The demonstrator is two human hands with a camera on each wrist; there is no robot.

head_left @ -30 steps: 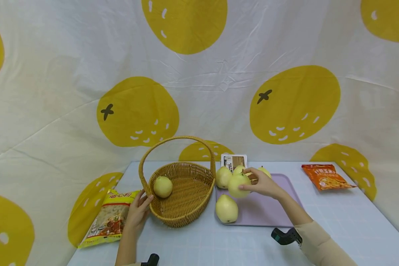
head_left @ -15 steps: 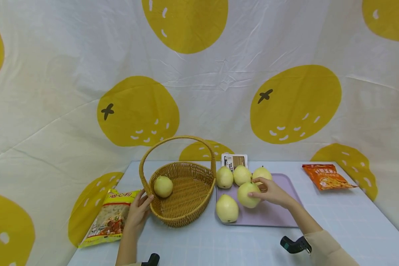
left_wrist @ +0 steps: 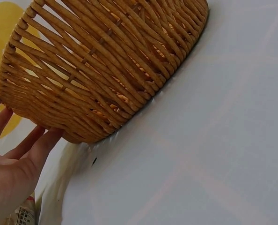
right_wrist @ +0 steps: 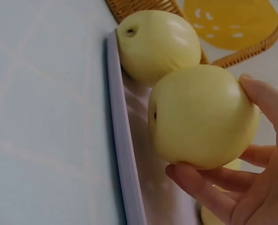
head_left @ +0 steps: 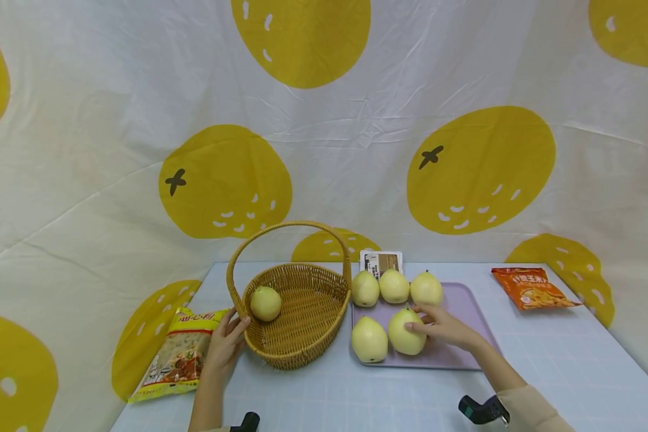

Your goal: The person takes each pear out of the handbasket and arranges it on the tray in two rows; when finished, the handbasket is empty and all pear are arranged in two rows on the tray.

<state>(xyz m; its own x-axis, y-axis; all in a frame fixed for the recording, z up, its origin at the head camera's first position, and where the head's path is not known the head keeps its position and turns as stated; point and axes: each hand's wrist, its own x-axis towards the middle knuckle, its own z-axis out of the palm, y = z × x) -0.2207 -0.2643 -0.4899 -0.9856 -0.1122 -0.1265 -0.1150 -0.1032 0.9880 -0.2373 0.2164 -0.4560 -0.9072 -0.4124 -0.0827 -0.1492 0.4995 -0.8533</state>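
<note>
My right hand (head_left: 441, 327) pinches a pale yellow-green pear (head_left: 405, 333) between thumb and fingers, low over the front of the lilac tray (head_left: 459, 354). In the right wrist view, this pear (right_wrist: 202, 117) sits close against another pear (right_wrist: 160, 44); whether its base touches the tray is unclear. Three more pears stand in a row along the tray's back. My left hand (head_left: 225, 342) rests its fingertips against the outer left side of the wicker basket (head_left: 302, 354), as the left wrist view also shows. One pear (head_left: 266, 303) lies inside the basket, at its left.
Left of the basket lies a yellow food bag (head_left: 175, 354), partly behind my left forearm. An orange snack packet (head_left: 531, 288) is at the back right of the table. A white labelled package (head_left: 381, 261) stands behind the tray. The basket's tall handle (head_left: 288, 224) arches above it.
My right hand has carried its pear right, then down to the front of the tray, beside the front-left pear. The left hand and basket have stayed in place.
</note>
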